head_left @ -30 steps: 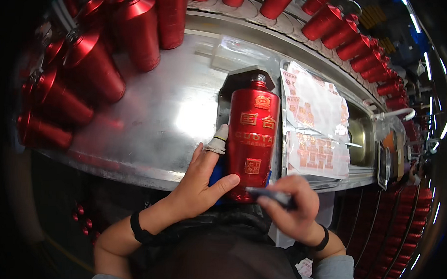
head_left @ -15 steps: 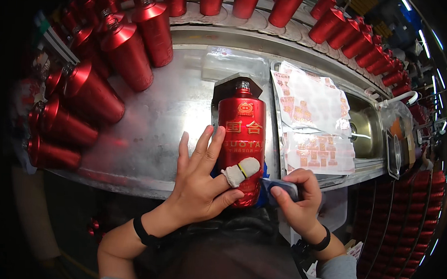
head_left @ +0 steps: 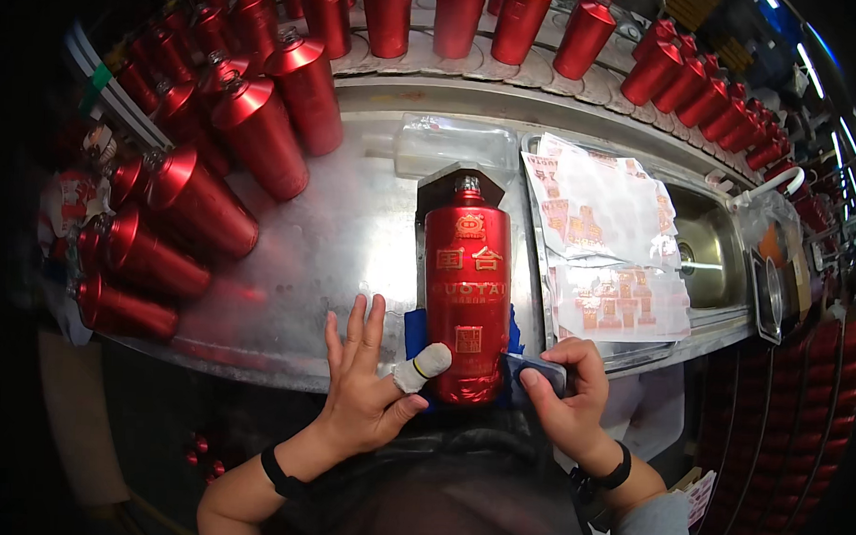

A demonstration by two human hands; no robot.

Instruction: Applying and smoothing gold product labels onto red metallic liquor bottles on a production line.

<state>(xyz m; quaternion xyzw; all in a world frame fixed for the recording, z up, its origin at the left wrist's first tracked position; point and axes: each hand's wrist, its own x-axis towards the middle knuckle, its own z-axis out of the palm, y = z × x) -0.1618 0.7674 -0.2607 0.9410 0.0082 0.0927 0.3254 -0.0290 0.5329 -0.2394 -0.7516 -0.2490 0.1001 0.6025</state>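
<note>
A red bottle (head_left: 466,302) with gold print lies on its back, neck pointing away from me, in a dark angular holder (head_left: 438,190). Blue cloth (head_left: 414,331) shows at both sides of its lower part. My left hand (head_left: 355,414) is spread at the bottle's left, and its index finger, wrapped in a white cover with a yellow band, overlaps the bottle's lower left edge. On the other side, my right hand (head_left: 576,405) pinches a flat dark blue-grey tool, like a scraper (head_left: 543,373), its edge close to the bottle's lower right side; contact is hard to tell.
Printed sticker sheets (head_left: 608,241) lie on a tray to the right, before a steel sink (head_left: 707,240) with a white tap. Several red bottles (head_left: 263,134) stand at the left; more line a conveyor (head_left: 426,55) at the back. A clear plastic box (head_left: 456,148) sits behind the holder.
My left hand has drawn back from the bottle's front, moving left and down, uncovering a gold square print. My right hand keeps the tool beside the bottle. The view has shifted slightly.
</note>
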